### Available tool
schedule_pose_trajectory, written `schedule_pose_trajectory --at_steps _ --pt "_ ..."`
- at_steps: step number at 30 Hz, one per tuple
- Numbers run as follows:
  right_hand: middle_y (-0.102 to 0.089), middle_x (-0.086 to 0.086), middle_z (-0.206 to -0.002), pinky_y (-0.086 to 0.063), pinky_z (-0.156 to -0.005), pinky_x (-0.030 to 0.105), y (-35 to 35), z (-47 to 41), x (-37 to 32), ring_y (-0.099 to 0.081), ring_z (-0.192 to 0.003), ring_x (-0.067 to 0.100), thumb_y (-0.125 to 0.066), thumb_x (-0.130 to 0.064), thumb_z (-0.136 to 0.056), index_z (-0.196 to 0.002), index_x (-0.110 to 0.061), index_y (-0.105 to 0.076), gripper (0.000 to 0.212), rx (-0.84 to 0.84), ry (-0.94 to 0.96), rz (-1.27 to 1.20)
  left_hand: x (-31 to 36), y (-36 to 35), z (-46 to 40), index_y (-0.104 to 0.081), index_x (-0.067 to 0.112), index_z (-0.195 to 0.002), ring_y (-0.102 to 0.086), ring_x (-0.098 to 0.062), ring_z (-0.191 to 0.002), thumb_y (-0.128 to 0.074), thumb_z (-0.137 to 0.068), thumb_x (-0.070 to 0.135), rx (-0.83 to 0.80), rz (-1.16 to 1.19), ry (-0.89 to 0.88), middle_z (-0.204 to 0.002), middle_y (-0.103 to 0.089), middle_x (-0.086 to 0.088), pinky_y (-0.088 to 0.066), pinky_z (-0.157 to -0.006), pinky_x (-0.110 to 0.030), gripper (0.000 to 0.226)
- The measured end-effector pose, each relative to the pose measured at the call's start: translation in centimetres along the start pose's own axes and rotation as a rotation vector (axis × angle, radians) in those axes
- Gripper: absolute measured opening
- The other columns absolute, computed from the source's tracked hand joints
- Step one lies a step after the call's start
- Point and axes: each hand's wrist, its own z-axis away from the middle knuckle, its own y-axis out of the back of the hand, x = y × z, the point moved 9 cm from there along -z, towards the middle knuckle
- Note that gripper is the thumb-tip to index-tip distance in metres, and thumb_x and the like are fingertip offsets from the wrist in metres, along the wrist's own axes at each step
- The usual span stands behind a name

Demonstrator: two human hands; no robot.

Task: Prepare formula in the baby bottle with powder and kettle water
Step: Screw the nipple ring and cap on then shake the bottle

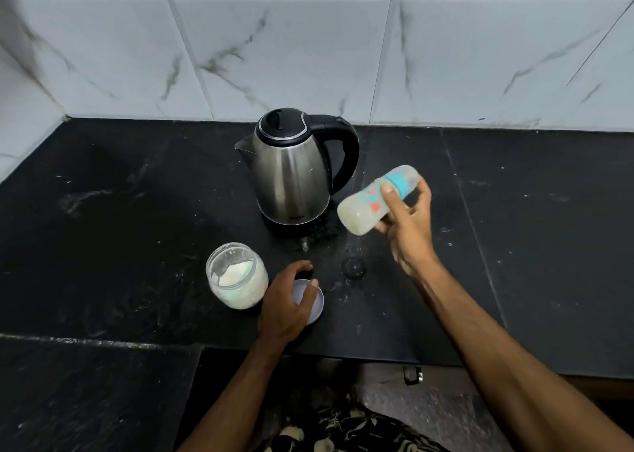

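Plastic baby bottle (pixel 374 202) is in the right hand (pixel 408 225), held in the air just right of the kettle (pixel 291 173) and well above the counter (pixel 137 211). It lies tilted nearly sideways, base toward the camera-left, teal collar and capped top pointing up-right. Milky liquid fills the body, so powder and water look to be in already; my read is the mixing step.

Right fingers (pixel 389 191) wrap the body just below the collar, thumb on the near side. Good spot: the collar ridge gives a stop against sliding. Bottle looks light and stiff, but smooth, and possibly wet or warm if the kettle water is hot. A loose collar would leak at this tilt; I can't tell how tight it is.

Left hand (pixel 291 300) rests on a pale lid (pixel 315 305) lying flat on the counter, fingers curled over its edge as if picking it up. Just left of it stands 1 open glass jar (pixel 236 275) with white powder inside. Jar is the fragile item; take it round the wall, not the rim.

Kettle stands upright, lid down, handle to the right. Steel wall may be hot: handle only.
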Motion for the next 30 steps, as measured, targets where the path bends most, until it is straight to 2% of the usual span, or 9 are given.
schedule_pose_trajectory --at_steps 5,10,15,16,19,21,25,26,30 --pt "-0.070 0.017 -0.110 -0.060 -0.068 0.034 -3.3 3.4 1.7 -0.073 -0.092 0.023 -0.074 -0.009 -0.080 -0.133 -0.035 -0.038 0.069 -0.435 -0.088 0.380 -0.2 0.0 -0.1 -0.059 0.024 -0.124 -0.057 0.002 -0.112 -0.058 -0.088 0.038 -0.009 -0.016 0.000 -0.118 -0.064 0.016 -0.044 -0.097 -0.020 0.039" --pt "-0.076 -0.004 -0.093 -0.062 -0.072 0.043 -0.1 0.3 -0.4 -0.073 -0.091 0.019 -0.063 -0.009 -0.093 -0.143 -0.023 -0.032 0.061 -0.030 -0.008 -0.014 0.2 0.1 0.1 -0.060 0.022 -0.122 -0.058 -0.002 -0.112 -0.052 -0.088 0.046 0.006 -0.008 -0.010 -0.116 -0.065 0.016 -0.043 -0.097 -0.019 0.042" --pt "-0.074 0.012 -0.103 -0.060 -0.067 0.039 -3.0 3.9 2.5 -0.074 -0.091 0.026 -0.075 -0.017 -0.074 -0.142 -0.030 -0.033 0.081 -0.420 -0.131 0.355 -0.3 0.0 -0.1 -0.060 0.022 -0.123 -0.058 -0.002 -0.110 -0.058 -0.088 0.037 -0.006 -0.021 -0.015 -0.117 -0.065 0.014 -0.046 -0.097 -0.024 0.038" --pt "-0.074 0.013 -0.103 -0.060 -0.067 0.038 -2.8 3.6 2.3 -0.074 -0.091 0.026 -0.075 -0.018 -0.074 -0.141 -0.031 -0.034 0.080 -0.408 -0.112 0.340 -0.3 0.0 -0.1 -0.060 0.022 -0.122 -0.058 -0.002 -0.110 -0.058 -0.088 0.036 -0.005 -0.021 -0.014 -0.116 -0.065 0.014 -0.046 -0.096 -0.024 0.037" --pt "-0.070 0.008 -0.110 -0.060 -0.067 0.040 -0.4 1.1 0.6 -0.072 -0.091 0.021 -0.071 -0.023 -0.078 -0.140 -0.024 -0.038 0.071 -0.106 -0.047 0.021 0.1 0.2 0.1 -0.060 0.024 -0.121 -0.059 -0.001 -0.111 -0.054 -0.089 0.043 0.014 -0.016 -0.018 -0.116 -0.064 0.017 -0.045 -0.097 -0.024 0.038" --pt "-0.067 0.007 -0.114 -0.061 -0.070 0.041 0.3 0.7 1.0 -0.071 -0.094 0.021 -0.071 -0.024 -0.079 -0.142 -0.022 -0.037 0.072 -0.050 -0.060 -0.089 0.1 0.1 0.1 -0.060 0.023 -0.121 -0.059 -0.001 -0.111 -0.053 -0.089 0.043 0.014 -0.005 -0.015 -0.116 -0.064 0.017 -0.046 -0.098 -0.025 0.038" --pt "-0.073 0.015 -0.106 -0.061 -0.069 0.042 -2.2 3.7 3.3 -0.074 -0.094 0.028 -0.074 -0.019 -0.076 -0.141 -0.032 -0.034 0.077 -0.429 -0.160 0.357 -0.2 0.0 -0.1 -0.059 0.024 -0.122 -0.059 -0.002 -0.111 -0.058 -0.089 0.037 0.002 -0.011 -0.008 -0.116 -0.064 0.016 -0.047 -0.097 -0.027 0.036" --pt "-0.073 0.015 -0.105 -0.061 -0.068 0.040 -2.2 3.5 3.2 -0.074 -0.093 0.027 -0.076 -0.019 -0.076 -0.142 -0.032 -0.034 0.079 -0.444 -0.151 0.375 -0.2 0.0 -0.1 -0.059 0.024 -0.122 -0.059 -0.001 -0.111 -0.058 -0.089 0.037 0.000 -0.012 -0.008 -0.116 -0.064 0.016 -0.047 -0.097 -0.027 0.036" --pt "-0.070 0.005 -0.109 -0.061 -0.069 0.041 0.6 0.6 1.1 -0.072 -0.091 0.019 -0.069 -0.014 -0.090 -0.144 -0.022 -0.034 0.065 -0.048 -0.046 -0.018 0.2 0.1 0.0 -0.060 0.023 -0.121 -0.059 -0.002 -0.112 -0.054 -0.089 0.042 0.008 -0.004 -0.014 -0.116 -0.064 0.017 -0.046 -0.097 -0.023 0.038"
